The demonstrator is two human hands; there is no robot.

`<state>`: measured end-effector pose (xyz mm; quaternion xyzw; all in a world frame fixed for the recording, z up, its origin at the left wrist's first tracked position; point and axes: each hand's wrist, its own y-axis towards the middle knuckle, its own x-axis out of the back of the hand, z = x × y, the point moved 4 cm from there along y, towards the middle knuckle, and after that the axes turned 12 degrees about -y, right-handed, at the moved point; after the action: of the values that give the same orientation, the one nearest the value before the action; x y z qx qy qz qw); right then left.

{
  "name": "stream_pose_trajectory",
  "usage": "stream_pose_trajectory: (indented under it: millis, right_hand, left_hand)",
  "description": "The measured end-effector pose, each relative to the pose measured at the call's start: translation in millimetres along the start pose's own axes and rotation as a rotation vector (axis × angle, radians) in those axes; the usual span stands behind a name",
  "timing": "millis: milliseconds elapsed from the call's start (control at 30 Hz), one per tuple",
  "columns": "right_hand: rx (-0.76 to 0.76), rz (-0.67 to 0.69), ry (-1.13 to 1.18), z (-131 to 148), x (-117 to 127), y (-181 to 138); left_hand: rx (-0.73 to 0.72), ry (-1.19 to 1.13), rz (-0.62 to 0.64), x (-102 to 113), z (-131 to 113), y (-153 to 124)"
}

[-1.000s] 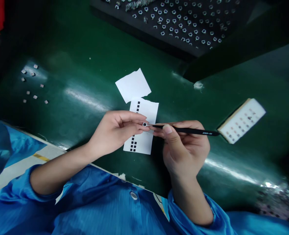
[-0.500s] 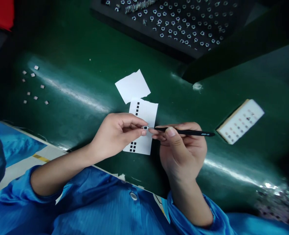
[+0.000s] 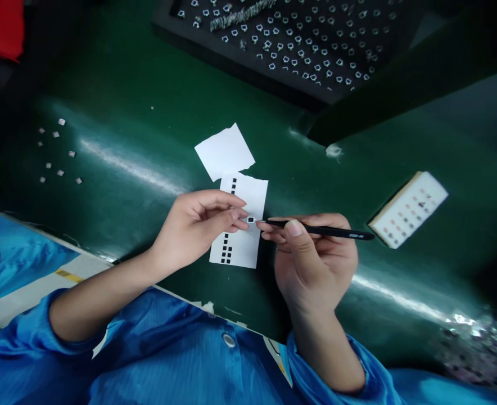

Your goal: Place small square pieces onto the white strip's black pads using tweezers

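The left hand (image 3: 198, 225) had its fingertips pinched close at a tiny black-and-white square part (image 3: 251, 219), which sat at the tip of black tweezers (image 3: 316, 229) clamped between thumb and fingers of the right hand (image 3: 316, 264); whether the left fingers actually gripped the part, I couldn't tell. Just beneath lay a white sheet (image 3: 242, 225) dotted with small black squares, a torn blank scrap (image 3: 224, 151) touching its top edge. All rested on a glossy green table (image 3: 126, 185). Loose small parts (image 3: 57, 152) lay far left, a pale block (image 3: 409, 208) right, and a dark tray (image 3: 299, 45) of parts at the back.
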<state>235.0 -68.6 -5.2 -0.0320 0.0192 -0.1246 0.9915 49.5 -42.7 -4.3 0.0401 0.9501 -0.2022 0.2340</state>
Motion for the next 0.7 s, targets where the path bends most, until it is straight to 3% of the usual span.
stream_pose_trajectory:
  millis: [200,467,700]
  right_hand:
    - [0.008,-0.009,0.010,2.8,-0.1,0.1]
    - [0.019,-0.022,-0.005,2.5,0.3,0.0]
    - [0.048,-0.036,-0.031,2.4,1.9,0.5]
  left_hand:
    - [-0.022,0.103,0.012,2.8,0.3,0.6]
    - [0.066,-0.019,0.022,-1.5,2.5,-0.6]
    - [0.010,-0.002,-0.017,4.0,3.2,-2.4]
